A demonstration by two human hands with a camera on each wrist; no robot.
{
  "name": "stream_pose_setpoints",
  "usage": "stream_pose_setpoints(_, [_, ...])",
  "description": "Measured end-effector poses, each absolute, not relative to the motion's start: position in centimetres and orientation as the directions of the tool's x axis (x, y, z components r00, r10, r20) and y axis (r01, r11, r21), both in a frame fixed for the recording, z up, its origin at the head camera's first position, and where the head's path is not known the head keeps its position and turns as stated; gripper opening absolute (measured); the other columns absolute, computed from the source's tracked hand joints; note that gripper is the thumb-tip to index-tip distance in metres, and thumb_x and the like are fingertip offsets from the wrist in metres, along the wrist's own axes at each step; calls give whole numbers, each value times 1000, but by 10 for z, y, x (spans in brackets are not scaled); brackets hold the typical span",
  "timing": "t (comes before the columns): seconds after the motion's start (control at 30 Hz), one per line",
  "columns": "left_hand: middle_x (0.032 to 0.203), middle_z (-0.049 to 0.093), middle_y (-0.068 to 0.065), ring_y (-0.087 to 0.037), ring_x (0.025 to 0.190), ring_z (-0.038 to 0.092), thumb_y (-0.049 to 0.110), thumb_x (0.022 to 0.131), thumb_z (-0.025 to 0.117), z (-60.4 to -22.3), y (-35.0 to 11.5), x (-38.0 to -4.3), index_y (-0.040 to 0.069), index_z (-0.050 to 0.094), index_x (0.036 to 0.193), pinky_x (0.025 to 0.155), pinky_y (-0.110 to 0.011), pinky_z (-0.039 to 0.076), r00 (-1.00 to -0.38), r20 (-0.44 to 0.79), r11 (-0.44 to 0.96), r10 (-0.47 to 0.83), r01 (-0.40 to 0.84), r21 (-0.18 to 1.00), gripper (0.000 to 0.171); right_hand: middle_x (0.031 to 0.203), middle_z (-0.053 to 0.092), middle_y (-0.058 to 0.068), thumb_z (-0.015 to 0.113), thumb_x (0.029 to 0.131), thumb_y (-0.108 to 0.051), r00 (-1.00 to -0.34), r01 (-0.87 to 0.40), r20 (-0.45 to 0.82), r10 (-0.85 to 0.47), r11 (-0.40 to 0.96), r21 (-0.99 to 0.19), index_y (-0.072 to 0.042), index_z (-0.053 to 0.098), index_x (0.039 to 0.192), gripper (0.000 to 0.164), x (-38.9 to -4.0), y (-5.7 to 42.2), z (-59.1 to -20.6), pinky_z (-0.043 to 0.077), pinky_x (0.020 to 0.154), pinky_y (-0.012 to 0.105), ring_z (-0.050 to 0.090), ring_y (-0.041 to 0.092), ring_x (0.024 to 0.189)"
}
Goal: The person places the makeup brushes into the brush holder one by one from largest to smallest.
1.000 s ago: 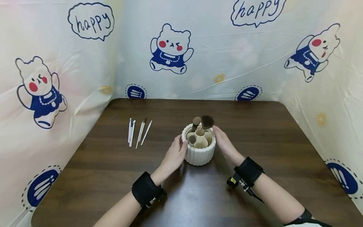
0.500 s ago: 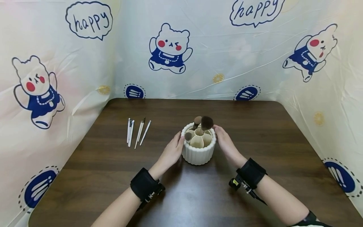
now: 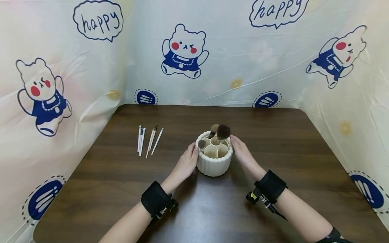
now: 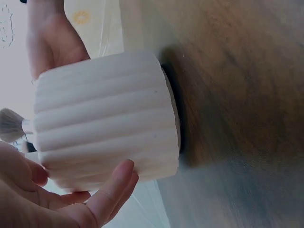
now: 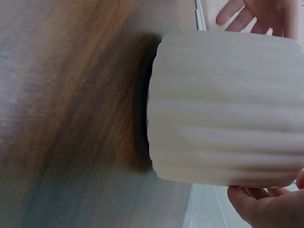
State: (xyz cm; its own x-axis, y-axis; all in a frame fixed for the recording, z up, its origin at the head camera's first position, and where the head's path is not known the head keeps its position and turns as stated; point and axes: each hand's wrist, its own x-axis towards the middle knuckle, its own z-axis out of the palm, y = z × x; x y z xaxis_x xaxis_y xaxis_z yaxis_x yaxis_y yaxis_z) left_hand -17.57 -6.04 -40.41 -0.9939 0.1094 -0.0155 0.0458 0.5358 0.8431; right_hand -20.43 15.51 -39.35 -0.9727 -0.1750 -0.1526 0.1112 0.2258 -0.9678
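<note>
Head view, compartmented cup (image 3: 214, 165), wrist views, ribbed wall (image 4: 104, 114)

The left fingers (image 4: 111, 187) and right fingers (image 5: 244, 204) are blocking both flanks of the ribbed pot (image 3: 213, 167). From above, its front compartments (image 3: 211, 152) are lying open, while brushes (image 3: 202, 144) are standing up at back and left (the biggest head (image 3: 223, 132) is crowding the right fingers). Bare table (image 3: 206, 209) is stretching between the forearms (image 3: 130, 219) and leftward to some slim white sticks (image 3: 151, 141).
</note>
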Motion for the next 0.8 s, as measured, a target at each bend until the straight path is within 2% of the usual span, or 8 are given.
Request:
stream_pose_setpoints(0.17, [149,41,-15,-31,139,38,33,105,29,-404,-65,-183,10,36,147,114,-48,31,-994,-13,514,109,45,856,48,155,29,19,26,106,-25,-974,116,-148,-172,182,-976,-1,27,148,49,-199,155,-393,28,116,47,31,32,142])
stream_pose_setpoints(0.3, [150,40,-18,-33,139,37,32,105,28,-405,-66,-184,6,32,148,114,-49,30,-994,-17,512,105,39,858,50,152,33,19,27,105,-24,-978,109,-137,-159,173,-979,0,31,146,47,-200,155,-393,30,115,47,37,32,138])
stream_pose_setpoints(0.4, [146,41,-24,-36,136,40,34,105,28,-406,-63,-180,0,28,147,112,-50,32,-996,-41,488,82,4,873,54,155,29,16,28,105,-27,-977,105,-136,-166,179,-978,-3,28,148,49,-204,155,-393,29,116,47,32,30,141])
stream_pose_setpoints(0.5, [141,43,-30,-39,133,43,33,104,29,-406,-58,-172,-6,23,146,110,-51,35,-996,-54,448,68,-18,894,57,159,21,13,27,106,-30,-973,101,-135,-187,181,-978,-5,22,151,52,-208,156,-394,22,119,46,21,27,147])
stream_pose_setpoints(0.6, [142,40,-31,-39,133,42,30,104,31,-406,-52,-163,-7,21,145,110,-51,34,-995,-54,419,79,-16,908,56,160,18,13,27,106,-32,-970,110,-149,-192,199,-974,-5,19,152,55,-210,157,-395,16,121,46,14,27,149])
stream_pose_setpoints(0.8, [142,39,-29,-38,134,39,28,104,31,-407,-49,-160,-7,20,146,110,-51,33,-993,-32,413,115,18,910,56,159,20,18,27,105,-31,-968,117,-160,-195,215,-970,-1,20,151,55,-209,157,-397,17,120,46,17,30,148])
